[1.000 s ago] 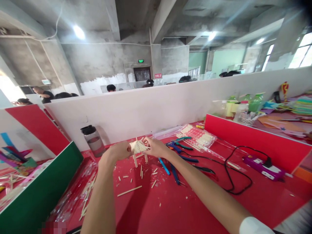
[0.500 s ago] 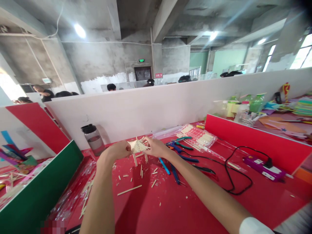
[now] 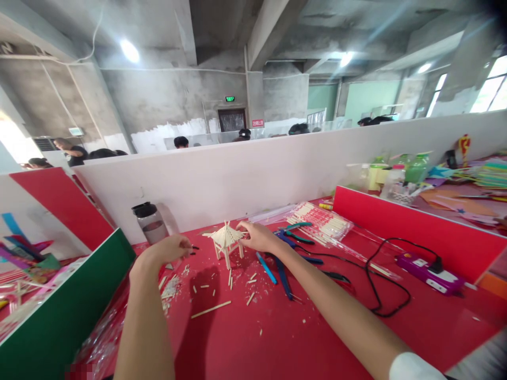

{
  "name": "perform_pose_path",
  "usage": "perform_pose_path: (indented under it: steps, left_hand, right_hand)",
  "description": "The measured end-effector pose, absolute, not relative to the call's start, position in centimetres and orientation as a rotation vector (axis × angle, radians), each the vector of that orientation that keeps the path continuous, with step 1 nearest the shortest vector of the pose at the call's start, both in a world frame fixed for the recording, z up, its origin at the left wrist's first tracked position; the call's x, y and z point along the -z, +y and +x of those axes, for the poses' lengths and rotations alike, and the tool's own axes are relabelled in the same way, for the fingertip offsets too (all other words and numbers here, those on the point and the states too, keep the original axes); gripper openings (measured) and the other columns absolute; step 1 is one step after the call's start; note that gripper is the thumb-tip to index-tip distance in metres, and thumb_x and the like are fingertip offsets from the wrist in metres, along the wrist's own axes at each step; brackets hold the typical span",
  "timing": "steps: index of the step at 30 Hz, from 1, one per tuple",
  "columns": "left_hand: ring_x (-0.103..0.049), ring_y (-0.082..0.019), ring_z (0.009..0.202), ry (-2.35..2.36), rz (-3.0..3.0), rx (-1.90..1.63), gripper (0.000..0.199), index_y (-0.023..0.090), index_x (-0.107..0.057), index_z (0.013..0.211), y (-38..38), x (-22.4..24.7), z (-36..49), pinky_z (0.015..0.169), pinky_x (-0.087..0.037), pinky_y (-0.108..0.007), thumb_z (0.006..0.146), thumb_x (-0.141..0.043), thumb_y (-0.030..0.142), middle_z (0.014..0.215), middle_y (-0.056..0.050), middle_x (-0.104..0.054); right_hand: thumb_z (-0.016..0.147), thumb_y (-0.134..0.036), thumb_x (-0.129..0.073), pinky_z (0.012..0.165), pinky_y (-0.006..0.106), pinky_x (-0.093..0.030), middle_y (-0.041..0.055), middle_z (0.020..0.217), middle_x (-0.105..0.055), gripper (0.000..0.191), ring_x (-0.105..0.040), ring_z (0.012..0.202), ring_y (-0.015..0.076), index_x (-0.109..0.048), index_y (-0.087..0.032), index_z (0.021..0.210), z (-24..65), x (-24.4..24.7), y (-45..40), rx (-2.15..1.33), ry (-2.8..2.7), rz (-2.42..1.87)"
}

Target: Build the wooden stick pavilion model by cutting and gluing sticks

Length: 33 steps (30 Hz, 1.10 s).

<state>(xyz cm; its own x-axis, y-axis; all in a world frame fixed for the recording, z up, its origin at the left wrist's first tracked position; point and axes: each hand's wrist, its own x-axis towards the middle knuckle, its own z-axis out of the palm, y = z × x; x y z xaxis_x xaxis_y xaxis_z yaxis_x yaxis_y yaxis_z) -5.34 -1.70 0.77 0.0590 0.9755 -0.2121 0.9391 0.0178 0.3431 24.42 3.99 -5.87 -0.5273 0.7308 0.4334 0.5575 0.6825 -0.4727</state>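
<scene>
A small model pavilion (image 3: 225, 238) made of pale wooden sticks stands upright on the red tabletop, with a pointed roof on stick legs. The fingertips of my right hand (image 3: 259, 237) pinch the right edge of its roof. To the left, apart from the model, my left hand (image 3: 172, 250) is closed with its fingers curled together. A small dark thing (image 3: 194, 250) shows at its fingertips, too small to name. Cut stick pieces (image 3: 210, 309) and pale crumbs (image 3: 171, 289) lie in front of the model and beside my left forearm.
Pliers (image 3: 295, 232), a blue pen-like stick (image 3: 266, 268) and blue-handled cutters (image 3: 284, 279) lie right of the model. Bagged sticks (image 3: 320, 221), a black cable (image 3: 372, 285) and a purple power strip (image 3: 430, 273) are further right. A bottle (image 3: 150, 221) stands by the white partition (image 3: 237, 179).
My left hand has let go of the model and moved left and slightly down. The model has turned a little and stands in fuller view. My right hand stays at its roof.
</scene>
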Motion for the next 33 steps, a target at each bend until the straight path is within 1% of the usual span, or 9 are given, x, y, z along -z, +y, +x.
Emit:
perform_pose_path:
  steps: [4, 8, 11, 15, 18, 23, 28, 30, 33]
  left_hand:
    - [-0.066, -0.022, 0.085, 1.960, 2.164, -0.329, 0.026, 0.021, -0.066, 0.092, -1.5, -1.5, -4.3, 0.076, -0.047, -0.028, 0.072, -0.055, 0.032, 0.095, -0.006, -0.073]
    - [-0.066, -0.021, 0.084, 1.969, 2.290, -0.442, 0.025, 0.023, -0.067, 0.095, -1.4, -2.0, -2.3, 0.077, -0.047, -0.028, 0.077, -0.050, 0.030, 0.092, -0.004, -0.073]
    - [-0.067, -0.020, 0.087, 1.899, 2.327, -0.456, 0.032, 0.022, -0.068, 0.101, -1.1, -1.6, -0.9, 0.079, -0.049, -0.028, 0.080, -0.044, 0.024, 0.100, -0.005, -0.073]
    - [-0.063, -0.020, 0.109, 1.748, 2.437, -0.450, 0.042, 0.021, -0.068, 0.113, -0.2, -0.3, -0.2, 0.095, -0.046, -0.028, 0.080, -0.042, 0.017, 0.121, -0.006, -0.069]
    - [-0.060, -0.020, 0.116, 1.679, 2.493, -0.441, 0.046, 0.021, -0.068, 0.118, 0.5, 0.4, -0.2, 0.102, -0.043, -0.030, 0.080, -0.041, 0.015, 0.127, -0.006, -0.066]
    - [-0.061, -0.020, 0.116, 1.655, 2.467, -0.451, 0.051, 0.020, -0.066, 0.122, 0.8, 0.7, -0.4, 0.103, -0.043, -0.031, 0.079, -0.041, 0.013, 0.128, -0.006, -0.065]
    - [-0.058, -0.020, 0.121, 1.609, 2.438, -0.487, 0.056, 0.022, -0.062, 0.127, 0.7, 0.9, -0.7, 0.104, -0.042, -0.032, 0.077, -0.041, 0.011, 0.132, -0.005, -0.063]
    - [-0.058, -0.020, 0.121, 1.563, 2.438, -0.488, 0.054, 0.023, -0.064, 0.125, 0.7, 0.9, -1.0, 0.105, -0.042, -0.031, 0.077, -0.042, 0.012, 0.131, -0.004, -0.064]
    - [-0.059, -0.022, 0.119, 1.497, 2.412, -0.516, 0.045, 0.023, -0.066, 0.121, 0.4, 0.8, -1.4, 0.103, -0.043, -0.033, 0.081, -0.046, 0.020, 0.129, -0.006, -0.064]
  right_hand:
    - [0.078, -0.028, -0.071, 0.065, 0.023, -0.045, 0.0033, 0.092, -0.073, 0.029, -0.067, 0.079, 0.0186, -0.063, -0.022, 0.105, 24.8, 5.4, 3.9, -0.454, -2.280, -0.924]
    - [0.080, -0.025, -0.068, 0.067, 0.024, -0.047, 0.0029, 0.089, -0.073, 0.021, -0.068, 0.080, 0.0177, -0.065, -0.022, 0.101, 24.9, 5.5, 4.2, -0.488, -2.239, -0.890]
    - [0.080, -0.025, -0.068, 0.067, 0.024, -0.047, 0.0029, 0.088, -0.073, 0.019, -0.068, 0.078, 0.0172, -0.065, -0.022, 0.099, 24.9, 5.7, 4.5, -0.509, -2.221, -0.874]
    - [0.079, -0.027, -0.069, 0.066, 0.024, -0.047, 0.0032, 0.088, -0.073, 0.021, -0.068, 0.078, 0.0170, -0.065, -0.020, 0.099, 24.9, 5.8, 4.5, -0.541, -2.219, -0.858]
    - [0.076, -0.030, -0.072, 0.067, 0.024, -0.047, 0.0029, 0.089, -0.073, 0.029, -0.068, 0.078, 0.0175, -0.064, -0.020, 0.103, 24.8, 5.7, 4.4, -0.563, -2.238, -0.833]
    - [0.074, -0.036, -0.075, 0.068, 0.025, -0.048, 0.0030, 0.091, -0.073, 0.038, -0.068, 0.080, 0.0190, -0.062, -0.022, 0.107, 24.4, 5.9, 4.2, -0.561, -2.217, -0.874]
    - [0.073, -0.039, -0.076, 0.071, 0.027, -0.050, 0.0045, 0.098, -0.072, 0.046, -0.069, 0.088, 0.0212, -0.058, -0.023, 0.112, 23.7, 6.6, 4.3, -0.719, -2.152, -0.870]
    - [0.074, -0.037, -0.076, 0.072, 0.028, -0.050, 0.0048, 0.098, -0.072, 0.045, -0.069, 0.090, 0.0214, -0.056, -0.022, 0.112, 23.4, 6.8, 4.4, -0.806, -2.108, -0.843]
    - [0.072, -0.035, -0.077, 0.071, 0.028, -0.051, 0.0056, 0.097, -0.071, 0.044, -0.068, 0.090, 0.0213, -0.056, -0.020, 0.108, 23.1, 7.2, 4.7, -0.919, -2.055, -0.818]
